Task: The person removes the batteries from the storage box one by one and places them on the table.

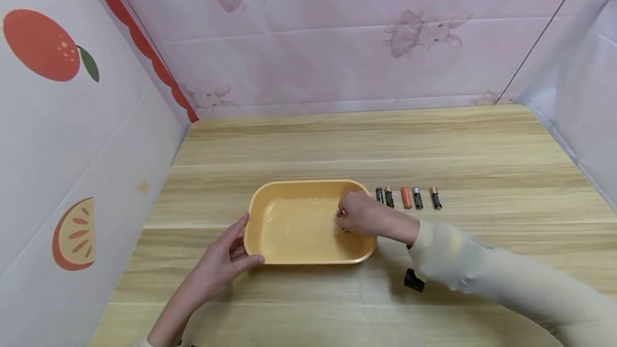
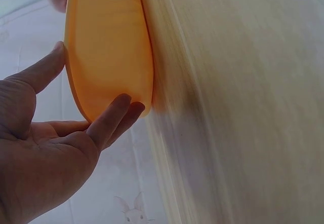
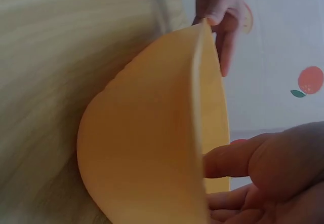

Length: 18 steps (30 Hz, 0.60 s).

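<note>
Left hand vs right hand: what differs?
Left hand touches the tub from outside, at its left end; right hand is inside, near its right end. Left hand is spread; right hand's fingers pinch what looks like a battery. Both are bare.

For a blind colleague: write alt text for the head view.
A person's right hand reaches into the right end of a yellow tub, where small items are half hidden, while the left hand holds the left end. Right of the tub, five cylindrical batteries lie in a row on a woodgrain table.
</note>
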Each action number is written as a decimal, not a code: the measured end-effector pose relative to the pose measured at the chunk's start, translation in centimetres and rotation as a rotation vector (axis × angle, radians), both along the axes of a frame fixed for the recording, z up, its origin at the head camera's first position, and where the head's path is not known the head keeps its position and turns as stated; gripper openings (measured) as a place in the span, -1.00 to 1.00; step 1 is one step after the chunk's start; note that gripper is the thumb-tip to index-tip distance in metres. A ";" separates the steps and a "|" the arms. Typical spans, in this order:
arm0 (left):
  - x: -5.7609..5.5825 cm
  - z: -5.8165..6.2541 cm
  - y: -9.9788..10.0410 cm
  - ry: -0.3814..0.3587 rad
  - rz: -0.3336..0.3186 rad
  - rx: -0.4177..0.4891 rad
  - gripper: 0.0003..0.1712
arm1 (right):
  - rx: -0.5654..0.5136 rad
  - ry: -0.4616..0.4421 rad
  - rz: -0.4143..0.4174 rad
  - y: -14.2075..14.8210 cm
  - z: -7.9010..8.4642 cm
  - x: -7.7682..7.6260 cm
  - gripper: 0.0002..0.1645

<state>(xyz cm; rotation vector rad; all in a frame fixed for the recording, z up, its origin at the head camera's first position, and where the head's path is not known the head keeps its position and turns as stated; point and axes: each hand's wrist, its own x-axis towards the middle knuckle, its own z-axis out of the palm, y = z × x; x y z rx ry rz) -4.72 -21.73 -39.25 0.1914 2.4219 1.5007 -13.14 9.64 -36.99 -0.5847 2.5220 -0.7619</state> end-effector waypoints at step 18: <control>0.0 0.2 0.0 0.000 0.008 -0.019 0.13 | 0.025 0.172 -0.010 -2.5 -2.6 0.1 -0.54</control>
